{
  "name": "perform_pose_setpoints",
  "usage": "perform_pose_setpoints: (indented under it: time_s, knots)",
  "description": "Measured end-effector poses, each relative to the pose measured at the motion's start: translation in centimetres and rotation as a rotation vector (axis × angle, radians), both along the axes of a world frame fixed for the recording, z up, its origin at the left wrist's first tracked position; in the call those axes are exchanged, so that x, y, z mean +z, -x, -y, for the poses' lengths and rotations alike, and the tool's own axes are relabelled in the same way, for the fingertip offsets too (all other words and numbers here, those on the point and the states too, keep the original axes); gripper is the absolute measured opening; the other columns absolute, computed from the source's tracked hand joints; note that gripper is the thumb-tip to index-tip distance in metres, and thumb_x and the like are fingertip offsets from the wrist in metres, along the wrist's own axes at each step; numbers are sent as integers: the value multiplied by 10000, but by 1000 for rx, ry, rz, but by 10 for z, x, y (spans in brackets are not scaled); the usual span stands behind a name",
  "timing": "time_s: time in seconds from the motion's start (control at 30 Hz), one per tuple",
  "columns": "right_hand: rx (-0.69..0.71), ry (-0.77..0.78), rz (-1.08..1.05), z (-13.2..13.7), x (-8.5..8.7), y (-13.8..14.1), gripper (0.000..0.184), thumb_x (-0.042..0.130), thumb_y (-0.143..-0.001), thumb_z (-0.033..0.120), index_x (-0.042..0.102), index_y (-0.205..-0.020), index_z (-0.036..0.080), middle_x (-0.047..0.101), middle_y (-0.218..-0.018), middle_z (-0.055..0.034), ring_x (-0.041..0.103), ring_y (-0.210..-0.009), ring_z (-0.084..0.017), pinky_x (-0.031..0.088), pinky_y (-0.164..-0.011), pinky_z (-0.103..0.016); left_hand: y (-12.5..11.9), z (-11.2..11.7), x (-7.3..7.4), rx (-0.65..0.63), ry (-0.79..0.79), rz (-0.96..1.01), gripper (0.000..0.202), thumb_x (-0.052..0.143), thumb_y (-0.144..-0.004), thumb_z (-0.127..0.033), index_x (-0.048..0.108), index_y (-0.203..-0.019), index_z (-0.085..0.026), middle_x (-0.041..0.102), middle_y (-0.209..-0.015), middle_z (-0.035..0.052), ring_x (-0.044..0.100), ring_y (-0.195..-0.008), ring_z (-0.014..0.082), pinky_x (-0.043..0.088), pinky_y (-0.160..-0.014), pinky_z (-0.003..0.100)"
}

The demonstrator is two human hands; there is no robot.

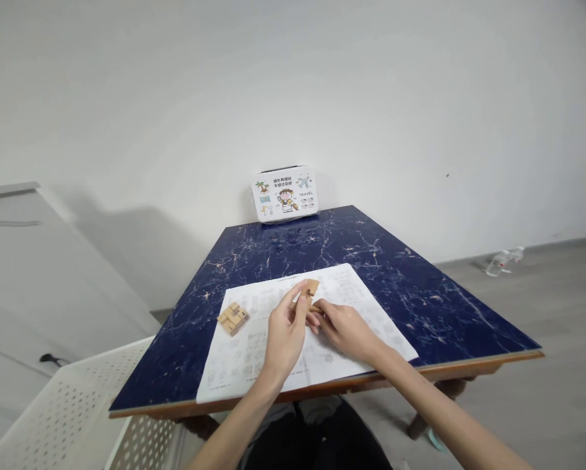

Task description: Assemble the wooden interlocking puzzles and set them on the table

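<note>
Over the printed sheet (219,365), my left hand (288,323) is closed around a small wooden puzzle (311,287), thumb and fingers on its sides. My right hand (344,326) meets it from the right, its fingertips pinching a wooden piece (315,309) at the lower part of the puzzle. Fingers partly cover where the pieces join, so I cannot tell how they interlock. On the left of the sheet lies another wooden block puzzle (233,318), flat, with dark marks on one side.
A white case (286,194) with cartoon prints stands against the wall at the back of the blue marble-patterned table (381,274). A white perforated basket (77,398) is at lower left. Clear plastic bottles (498,262) lie on the floor at right.
</note>
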State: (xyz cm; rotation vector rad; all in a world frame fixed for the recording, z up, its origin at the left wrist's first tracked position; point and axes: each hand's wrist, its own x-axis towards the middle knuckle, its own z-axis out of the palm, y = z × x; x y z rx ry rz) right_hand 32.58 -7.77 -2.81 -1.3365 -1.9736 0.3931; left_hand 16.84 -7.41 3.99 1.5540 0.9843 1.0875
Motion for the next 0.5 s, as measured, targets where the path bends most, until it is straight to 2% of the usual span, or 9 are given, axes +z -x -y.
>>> perform_pose_setpoints:
  time_s: [0.5]
  knots:
    - [3, 0, 0, 1, 0, -1, 149, 407, -1052, 247, 499, -937, 227, 724, -879, -41, 654, -712, -198, 351, -660, -276, -3, -3, -10, 22, -35, -34, 522, 577, -977, -459, 581, -1426, -192, 686, -686, 13, 688, -690, 206, 598, -662, 334]
